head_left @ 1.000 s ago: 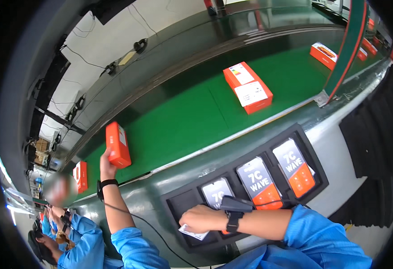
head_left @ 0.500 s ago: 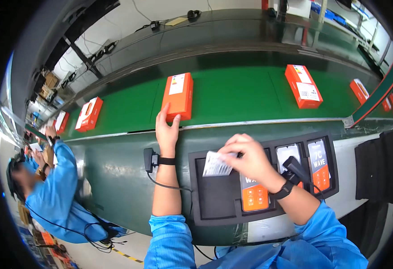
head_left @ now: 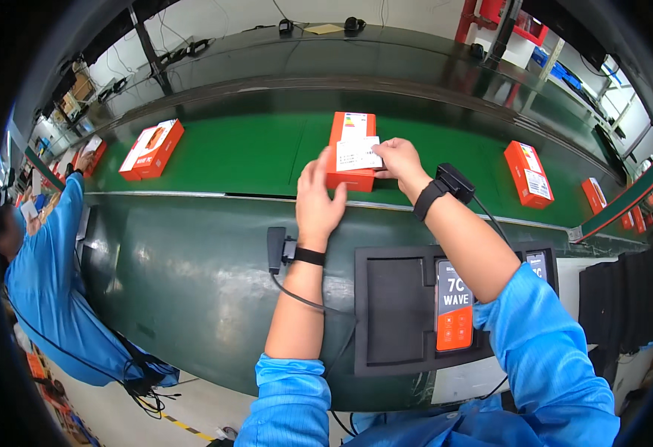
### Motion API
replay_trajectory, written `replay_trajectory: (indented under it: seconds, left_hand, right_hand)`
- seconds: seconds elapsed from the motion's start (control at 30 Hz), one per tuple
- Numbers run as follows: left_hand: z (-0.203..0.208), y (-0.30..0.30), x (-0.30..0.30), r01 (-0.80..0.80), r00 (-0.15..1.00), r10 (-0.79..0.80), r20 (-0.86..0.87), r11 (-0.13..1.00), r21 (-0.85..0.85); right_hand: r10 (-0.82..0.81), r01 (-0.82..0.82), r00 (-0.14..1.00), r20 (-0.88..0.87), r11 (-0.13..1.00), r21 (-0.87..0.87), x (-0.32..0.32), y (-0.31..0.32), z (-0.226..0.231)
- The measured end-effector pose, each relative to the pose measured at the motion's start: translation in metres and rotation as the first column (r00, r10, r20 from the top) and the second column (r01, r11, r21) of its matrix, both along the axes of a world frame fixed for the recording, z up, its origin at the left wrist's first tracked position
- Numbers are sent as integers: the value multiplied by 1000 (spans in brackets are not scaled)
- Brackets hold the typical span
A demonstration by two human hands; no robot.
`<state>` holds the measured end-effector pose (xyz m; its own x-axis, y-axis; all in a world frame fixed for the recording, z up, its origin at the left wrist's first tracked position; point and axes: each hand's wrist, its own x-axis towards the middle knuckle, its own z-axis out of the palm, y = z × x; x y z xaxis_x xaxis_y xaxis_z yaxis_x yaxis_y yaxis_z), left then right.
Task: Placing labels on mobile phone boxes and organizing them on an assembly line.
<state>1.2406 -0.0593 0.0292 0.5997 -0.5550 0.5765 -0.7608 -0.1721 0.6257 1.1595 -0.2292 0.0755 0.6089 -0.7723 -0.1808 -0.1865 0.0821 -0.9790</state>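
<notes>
An orange box (head_left: pixel 352 181) lies lengthwise on the green conveyor belt, with a white printed sticker at its far end. My right hand (head_left: pixel 401 160) pinches the right edge of a white printed label (head_left: pixel 357 153), which is over the box's top face. Whether the label is stuck down I cannot tell. A small dark edge shows below those fingertips. My left hand (head_left: pixel 319 203) is at the box's near left corner, fingers stretched out and thumb apart, holding nothing. Its fingertips are beside the box's left side; contact is unclear.
A black foam tray (head_left: pixel 362 313) with phones, including an orange-and-black one (head_left: pixel 455 316), sits below my right forearm. More orange boxes (head_left: pixel 151 149) (head_left: pixel 528 175) lie along the belt. A co-worker in a blue coat (head_left: pixel 51 283) works at the left. Cables trail from both wrist devices.
My right hand has carried the label from above the tray to the box. My left hand has loosened from the box's near end. The box and tray appear farther right in view.
</notes>
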Motion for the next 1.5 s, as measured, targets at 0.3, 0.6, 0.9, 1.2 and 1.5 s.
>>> replay_trajectory:
  seconds: [0.3, 0.6, 0.9, 1.2, 1.5]
  left_hand:
    - [15, 1, 3, -16, 969, 23, 245, 999, -30]
    - [99, 50, -132, 362, 923, -361, -130, 932, -20]
    - [52, 89, -261, 365, 615, -183, -767, 928, 71]
    - [62, 65, -259, 305, 357, -62, -932, 951, 54]
    - [53, 72, -262, 497, 386, -76, -919, 857, 138]
  right_hand:
    - [-37, -221, 948, -315, 637, -739, -47, -11, 38]
    - [119, -311, 944, -308, 630, -711, -264, 31, 57]
    - [106, -66, 994, 27, 783, -618, -289, 44, 15]
    - [63, 38, 982, 179, 857, -514, -291, 41, 16]
    - [46, 66, 970, 239, 896, -440, -301, 30, 6]
